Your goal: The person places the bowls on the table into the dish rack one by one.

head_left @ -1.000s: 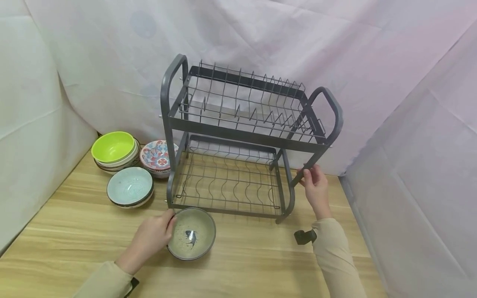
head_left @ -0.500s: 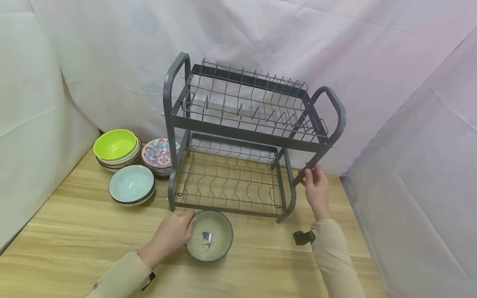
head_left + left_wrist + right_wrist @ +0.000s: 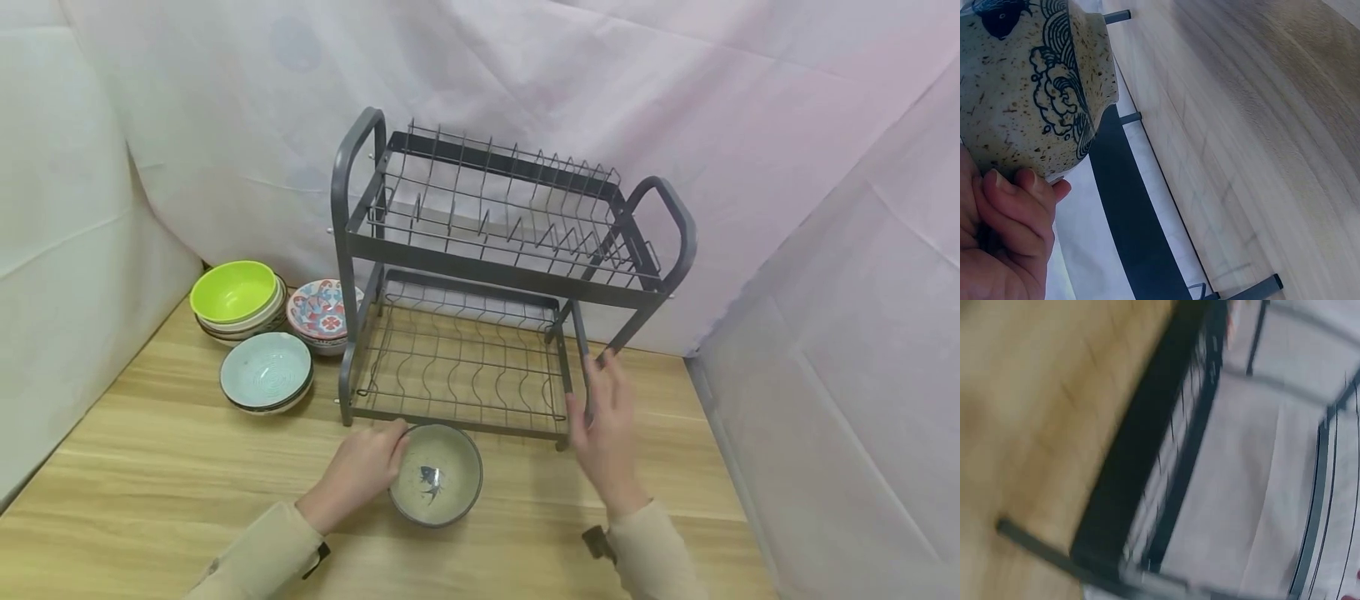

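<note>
My left hand (image 3: 367, 468) grips the left rim of a speckled grey-green bowl (image 3: 438, 477) with a fish painted inside. The bowl sits low over the wooden table, just in front of the grey two-tier dish rack (image 3: 495, 275). In the left wrist view my fingers (image 3: 1019, 203) curl under the bowl (image 3: 1029, 81), whose outside bears blue wave marks. My right hand (image 3: 603, 425) hovers with straight fingers in front of the rack's right front leg and holds nothing. Both rack tiers are bare. The right wrist view is blurred and shows only the rack's frame (image 3: 1147, 456).
At the back left stand a stack topped by a green bowl (image 3: 232, 292), a red and blue patterned bowl (image 3: 322, 310) and a pale blue bowl (image 3: 265, 371). White cloth walls close in the table (image 3: 150, 467) on the left, back and right.
My left hand has slid the fish bowl to the right along the rack's front. My right hand has let go of the rack's right leg and come down and left.
</note>
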`<state>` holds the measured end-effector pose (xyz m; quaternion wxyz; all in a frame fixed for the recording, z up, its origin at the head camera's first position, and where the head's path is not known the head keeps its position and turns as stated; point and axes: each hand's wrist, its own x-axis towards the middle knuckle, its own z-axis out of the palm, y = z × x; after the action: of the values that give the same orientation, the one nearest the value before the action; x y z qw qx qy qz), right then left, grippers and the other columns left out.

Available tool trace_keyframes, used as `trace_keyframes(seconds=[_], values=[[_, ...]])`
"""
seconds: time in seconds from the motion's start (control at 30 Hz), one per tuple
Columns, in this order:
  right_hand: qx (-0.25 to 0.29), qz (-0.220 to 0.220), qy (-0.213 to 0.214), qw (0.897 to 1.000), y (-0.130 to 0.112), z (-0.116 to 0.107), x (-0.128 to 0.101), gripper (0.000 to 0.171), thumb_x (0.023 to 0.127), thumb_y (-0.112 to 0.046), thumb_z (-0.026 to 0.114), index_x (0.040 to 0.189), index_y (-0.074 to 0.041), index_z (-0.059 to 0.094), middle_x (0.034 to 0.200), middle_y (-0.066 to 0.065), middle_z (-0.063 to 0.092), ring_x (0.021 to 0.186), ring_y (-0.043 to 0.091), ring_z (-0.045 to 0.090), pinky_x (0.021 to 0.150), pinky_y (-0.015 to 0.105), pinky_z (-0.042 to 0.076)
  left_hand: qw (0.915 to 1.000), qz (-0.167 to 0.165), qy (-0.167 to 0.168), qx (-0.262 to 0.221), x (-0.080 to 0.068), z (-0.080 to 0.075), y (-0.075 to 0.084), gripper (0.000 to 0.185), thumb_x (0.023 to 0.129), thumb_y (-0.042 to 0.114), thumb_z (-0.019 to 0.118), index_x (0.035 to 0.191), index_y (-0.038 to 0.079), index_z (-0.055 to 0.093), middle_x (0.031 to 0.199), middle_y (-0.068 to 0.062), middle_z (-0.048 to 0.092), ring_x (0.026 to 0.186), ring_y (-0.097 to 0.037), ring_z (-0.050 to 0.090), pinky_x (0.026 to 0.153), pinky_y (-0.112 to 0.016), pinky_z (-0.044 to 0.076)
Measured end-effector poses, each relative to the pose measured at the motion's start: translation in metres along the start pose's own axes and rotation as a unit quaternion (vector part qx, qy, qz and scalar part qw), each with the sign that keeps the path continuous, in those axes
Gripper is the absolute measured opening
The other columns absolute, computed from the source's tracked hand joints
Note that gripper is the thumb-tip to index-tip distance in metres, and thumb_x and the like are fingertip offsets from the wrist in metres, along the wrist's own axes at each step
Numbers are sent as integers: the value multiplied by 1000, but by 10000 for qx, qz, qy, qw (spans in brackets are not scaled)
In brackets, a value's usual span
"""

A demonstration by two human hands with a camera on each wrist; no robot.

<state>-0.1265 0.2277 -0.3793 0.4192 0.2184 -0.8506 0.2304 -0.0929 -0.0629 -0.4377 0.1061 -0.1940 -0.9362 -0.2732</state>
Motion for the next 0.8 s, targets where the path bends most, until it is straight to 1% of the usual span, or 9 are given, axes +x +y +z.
trace_keyframes(seconds=[0.03, 0.1, 0.17, 0.27, 0.37, 0.43, 0.5, 0.6, 0.8], values=[[19, -439, 40, 9990, -8, 2, -4, 40, 88, -14, 51, 121, 8, 48, 125, 30, 43, 112, 43, 45, 103, 41, 33, 10000, -12, -9, -11, 1, 0, 0, 12, 85, 8, 58, 74, 9, 53, 47, 11, 32, 39, 0, 26, 35, -15, 22], [251, -1192, -39, 9926, -25, 6, -14, 36, 91, -19, 48, 115, 7, 54, 120, 29, 48, 106, 41, 50, 102, 37, 35, 10000, -58, -62, -32, 1, 0, 1, 13, 86, 8, 57, 74, 9, 53, 48, 11, 32, 39, 0, 26, 35, -15, 22], [421, -1791, -327, 9824, -39, 9, -25, 33, 91, -21, 49, 110, 4, 58, 117, 26, 53, 102, 39, 53, 103, 38, 34, 9998, -128, -119, -124, 1, -1, 2, 12, 86, 8, 56, 74, 9, 54, 47, 12, 32, 38, 0, 26, 34, -14, 23], [453, -2532, -999, 9612, -57, 12, -41, 32, 85, -24, 55, 108, -3, 62, 115, 19, 58, 103, 33, 57, 98, 41, 39, 9993, -190, -199, -270, 1, -2, 3, 12, 87, 7, 55, 75, 8, 55, 47, 12, 33, 36, 1, 26, 33, -13, 23], [300, -3111, -1585, 9366, -68, 14, -53, 30, 85, -26, 53, 109, -11, 64, 114, 9, 62, 105, 24, 58, 93, 42, 43, 9991, -185, -209, -328, 1, -3, 4, 12, 87, 7, 55, 76, 8, 55, 47, 12, 34, 36, 2, 26, 33, -13, 23], [221, -3397, -1767, 9235, -74, 16, -56, 27, 91, -25, 46, 108, -15, 65, 109, 3, 65, 102, 19, 60, 89, 40, 46, 9992, -180, -199, -305, 2, -3, 4, 11, 87, 7, 55, 76, 8, 55, 47, 12, 34, 37, 1, 27, 33, -13, 23], [207, -3555, -1877, 9154, -78, 17, -58, 28, 95, -24, 41, 106, -17, 66, 104, -2, 66, 99, 14, 60, 88, 37, 47, 9993, -176, -187, -282, 2, -3, 4, 11, 87, 8, 55, 76, 8, 55, 48, 11, 34, 37, 1, 27, 33, -13, 24], [185, -3665, -2054, 9073, -81, 19, -59, 30, 95, -20, 37, 103, -18, 66, 99, -6, 66, 95, 11, 61, 88, 36, 48, 9995, -132, -168, -231, 2, -2, 4, 10, 87, 9, 56, 77, 9, 55, 48, 11, 34, 38, 1, 28, 33, -13, 24], [72, -3781, -2356, 8952, -82, 21, -63, 28, 91, -17, 39, 102, -19, 64, 95, -9, 65, 91, 7, 61, 90, 36, 47, 9998, 52, -67, -159, 2, 0, 5, 11, 86, 9, 57, 75, 9, 54, 49, 11, 35, 39, 1, 28, 34, -14, 24]])
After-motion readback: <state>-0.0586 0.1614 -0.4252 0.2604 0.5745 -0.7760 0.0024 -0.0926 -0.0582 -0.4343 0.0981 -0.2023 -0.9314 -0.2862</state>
